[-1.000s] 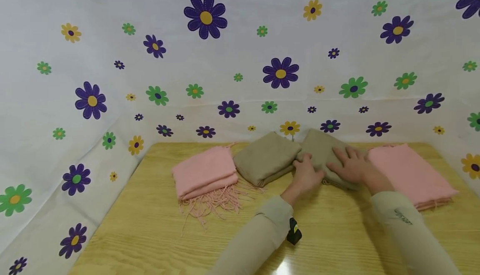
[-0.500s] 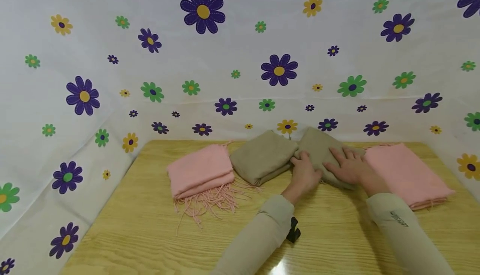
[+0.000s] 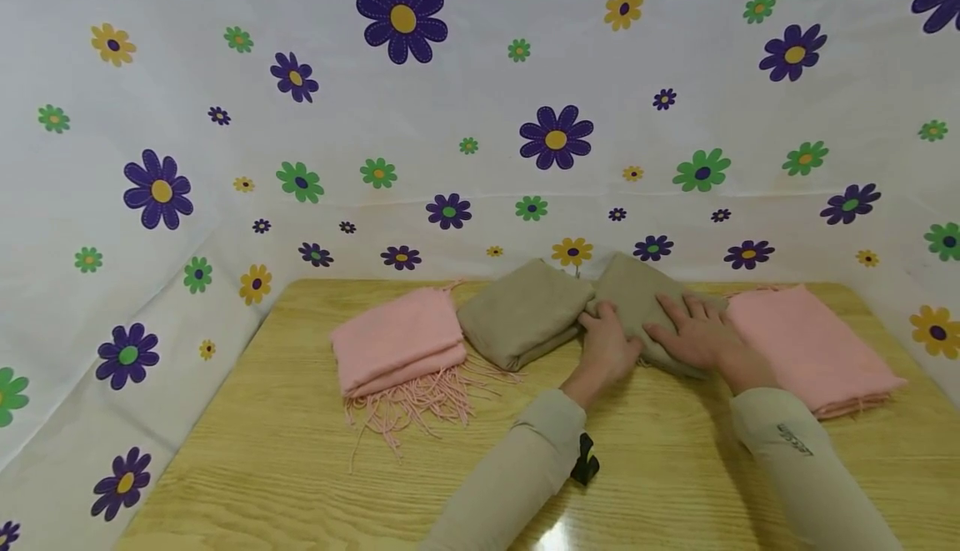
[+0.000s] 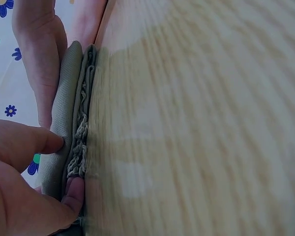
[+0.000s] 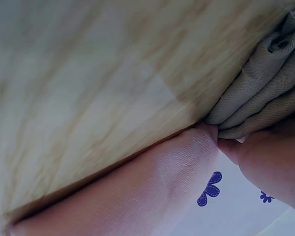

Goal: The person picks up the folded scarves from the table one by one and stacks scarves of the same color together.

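Note:
Two folded olive-beige scarves lie side by side at the back of the table. On the right olive scarf [image 3: 630, 297], my left hand [image 3: 607, 349] pinches the near left edge. The left wrist view shows a finger on top of the cloth and the thumb at the twisted fringe [image 4: 77, 152] between the layers. My right hand [image 3: 697, 334] rests flat on the same scarf, fingers spread, over its right part. The left olive scarf [image 3: 525, 309] touches it at the left, just beyond my left fingertips. Layered folds [image 5: 265, 83] show beside the right hand in the right wrist view.
At the left lies a folded pink scarf [image 3: 401, 338], its long fringe [image 3: 427, 401] loose on the wooden table [image 3: 300, 484]. A second pink scarf [image 3: 810, 351] lies right beside my right hand. A flower-print white cloth [image 3: 450, 101] hangs behind. A black device [image 3: 585, 461] sits below the left cuff.
The head view has shifted slightly, so everything sits a little further left and higher. Both hands stay on the right olive scarf, with little visible movement.

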`<state>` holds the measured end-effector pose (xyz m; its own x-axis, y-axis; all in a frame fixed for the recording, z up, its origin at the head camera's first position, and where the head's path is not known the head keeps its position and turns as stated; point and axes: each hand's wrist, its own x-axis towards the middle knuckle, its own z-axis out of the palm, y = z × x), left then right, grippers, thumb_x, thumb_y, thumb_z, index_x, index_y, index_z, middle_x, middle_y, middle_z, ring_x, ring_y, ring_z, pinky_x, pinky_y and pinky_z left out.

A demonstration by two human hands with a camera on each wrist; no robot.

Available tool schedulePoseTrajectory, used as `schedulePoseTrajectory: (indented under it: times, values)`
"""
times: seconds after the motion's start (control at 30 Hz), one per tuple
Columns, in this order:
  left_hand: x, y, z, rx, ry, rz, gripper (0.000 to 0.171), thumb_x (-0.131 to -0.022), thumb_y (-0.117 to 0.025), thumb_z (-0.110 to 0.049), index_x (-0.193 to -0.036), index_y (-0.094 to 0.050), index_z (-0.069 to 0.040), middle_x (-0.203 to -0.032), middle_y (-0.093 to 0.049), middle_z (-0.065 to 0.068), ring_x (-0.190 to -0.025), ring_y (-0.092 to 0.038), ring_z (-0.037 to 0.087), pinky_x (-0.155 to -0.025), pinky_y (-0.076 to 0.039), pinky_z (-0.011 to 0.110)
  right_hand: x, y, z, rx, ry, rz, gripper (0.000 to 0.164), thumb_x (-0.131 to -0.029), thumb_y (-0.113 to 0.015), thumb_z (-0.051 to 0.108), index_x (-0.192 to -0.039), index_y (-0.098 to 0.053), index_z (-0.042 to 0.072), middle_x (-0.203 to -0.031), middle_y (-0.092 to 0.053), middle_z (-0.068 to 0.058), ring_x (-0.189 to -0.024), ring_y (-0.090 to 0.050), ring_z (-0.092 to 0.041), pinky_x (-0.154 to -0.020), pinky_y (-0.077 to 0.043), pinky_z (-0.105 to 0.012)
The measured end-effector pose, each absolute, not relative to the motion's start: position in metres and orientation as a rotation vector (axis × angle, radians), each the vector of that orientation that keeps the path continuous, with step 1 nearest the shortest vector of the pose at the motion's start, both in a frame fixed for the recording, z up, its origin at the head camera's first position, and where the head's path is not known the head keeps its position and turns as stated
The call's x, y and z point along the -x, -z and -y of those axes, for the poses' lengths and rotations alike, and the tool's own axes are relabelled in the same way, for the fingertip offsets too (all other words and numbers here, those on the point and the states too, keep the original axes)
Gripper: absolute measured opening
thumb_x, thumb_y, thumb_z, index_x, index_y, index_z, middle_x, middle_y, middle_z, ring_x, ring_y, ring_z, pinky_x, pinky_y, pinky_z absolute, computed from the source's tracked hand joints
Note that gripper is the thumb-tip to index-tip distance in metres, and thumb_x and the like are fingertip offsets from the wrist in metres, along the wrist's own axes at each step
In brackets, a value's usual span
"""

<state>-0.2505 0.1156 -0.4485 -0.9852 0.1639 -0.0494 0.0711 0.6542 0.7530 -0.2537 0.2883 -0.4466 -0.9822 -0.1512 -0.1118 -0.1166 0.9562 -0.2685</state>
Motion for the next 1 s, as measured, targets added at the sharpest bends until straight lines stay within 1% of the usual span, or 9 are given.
schedulePoseTrajectory:
  times: [0.23, 0.43, 0.53, 0.6, 0.67, 0.77, 0.87, 0.93, 1.0]
  values:
    - [0.255, 0.447, -0.114, -0.193, -1.275, -2.727, 0.051, -0.092, -0.067, -0.013, -0.135, -0.04, -0.007, -0.128, -0.035, 0.024, -0.08, -0.054, 0.028, -0.076, -0.05, 0.036, 0.255, 0.444, -0.285, 0.179, 0.404, -2.964, 0.082, -0.101, -0.027, 0.062, -0.157, -0.02, 0.002, -0.155, -0.011, -0.039, -0.138, -0.013, -0.062, -0.109, -0.013, -0.072]
    - [0.259, 0.446, -0.111, -0.191, -1.271, -2.728, 0.051, -0.091, -0.066, -0.011, -0.136, -0.04, -0.008, -0.129, -0.035, 0.023, -0.088, -0.055, 0.031, -0.082, -0.049, 0.037, 0.257, 0.444, -0.282, 0.15, 0.435, -2.963, 0.083, -0.101, -0.028, 0.064, -0.156, -0.02, 0.002, -0.156, -0.009, -0.038, -0.139, -0.011, -0.06, -0.108, -0.013, -0.073]
    - [0.259, 0.445, -0.109, -0.194, -1.272, -2.722, 0.051, -0.092, -0.064, -0.009, -0.136, -0.04, -0.008, -0.129, -0.035, 0.023, -0.09, -0.055, 0.031, -0.084, -0.049, 0.038, 0.259, 0.445, -0.282, 0.147, 0.445, -2.962, 0.084, -0.1, -0.029, 0.065, -0.157, -0.02, 0.003, -0.156, -0.01, -0.038, -0.138, -0.011, -0.061, -0.107, -0.013, -0.074]
    - [0.259, 0.445, -0.108, -0.199, -1.278, -2.719, 0.051, -0.091, -0.063, -0.009, -0.137, -0.04, -0.008, -0.13, -0.035, 0.023, -0.092, -0.054, 0.031, -0.086, -0.048, 0.037, 0.262, 0.445, -0.284, 0.166, 0.453, -2.97, 0.082, -0.101, -0.028, 0.063, -0.156, -0.022, 0.003, -0.155, -0.013, -0.038, -0.137, -0.013, -0.062, -0.107, -0.013, -0.074]
    - [0.258, 0.444, -0.108, -0.195, -1.3, -2.703, 0.052, -0.091, -0.063, -0.012, -0.137, -0.039, -0.008, -0.13, -0.034, 0.024, -0.096, -0.053, 0.032, -0.088, -0.047, 0.038, 0.264, 0.444, -0.288, 0.184, 0.47, -2.992, 0.074, -0.103, -0.028, 0.057, -0.154, -0.028, 0.004, -0.152, -0.02, -0.038, -0.135, -0.018, -0.063, -0.106, -0.016, -0.074]
    - [0.253, 0.443, -0.11, -0.157, -1.341, -2.683, 0.056, -0.09, -0.064, -0.02, -0.139, -0.039, -0.009, -0.132, -0.034, 0.025, -0.106, -0.049, 0.035, -0.093, -0.044, 0.041, 0.269, 0.441, -0.293, 0.202, 0.514, -3.045, 0.058, -0.106, -0.032, 0.045, -0.147, -0.041, 0.006, -0.145, -0.032, -0.039, -0.131, -0.027, -0.063, -0.104, -0.022, -0.073]
    - [0.249, 0.443, -0.116, -0.114, -1.342, -2.711, 0.063, -0.088, -0.068, -0.033, -0.139, -0.04, -0.01, -0.13, -0.036, 0.024, -0.112, -0.046, 0.038, -0.097, -0.04, 0.044, 0.272, 0.436, -0.297, 0.171, 0.576, -3.05, 0.05, -0.104, -0.04, 0.038, -0.14, -0.048, 0.005, -0.142, -0.035, -0.04, -0.13, -0.028, -0.061, -0.104, -0.022, -0.072]
    - [0.247, 0.443, -0.121, -0.09, -1.304, -2.766, 0.068, -0.085, -0.072, -0.04, -0.137, -0.041, -0.009, -0.125, -0.038, 0.023, -0.111, -0.046, 0.039, -0.096, -0.04, 0.045, 0.272, 0.434, -0.298, 0.149, 0.587, -3.005, 0.055, -0.103, -0.042, 0.039, -0.144, -0.042, 0.003, -0.144, -0.029, -0.043, -0.132, -0.023, -0.063, -0.106, -0.018, -0.072]
    - [0.246, 0.444, -0.126, -0.073, -1.241, -2.828, 0.07, -0.082, -0.076, -0.042, -0.133, -0.042, -0.007, -0.12, -0.04, 0.022, -0.109, -0.048, 0.038, -0.095, -0.041, 0.044, 0.272, 0.433, -0.298, 0.133, 0.586, -2.959, 0.064, -0.102, -0.042, 0.042, -0.15, -0.033, 0.0, -0.146, -0.023, -0.045, -0.134, -0.018, -0.064, -0.107, -0.014, -0.073]
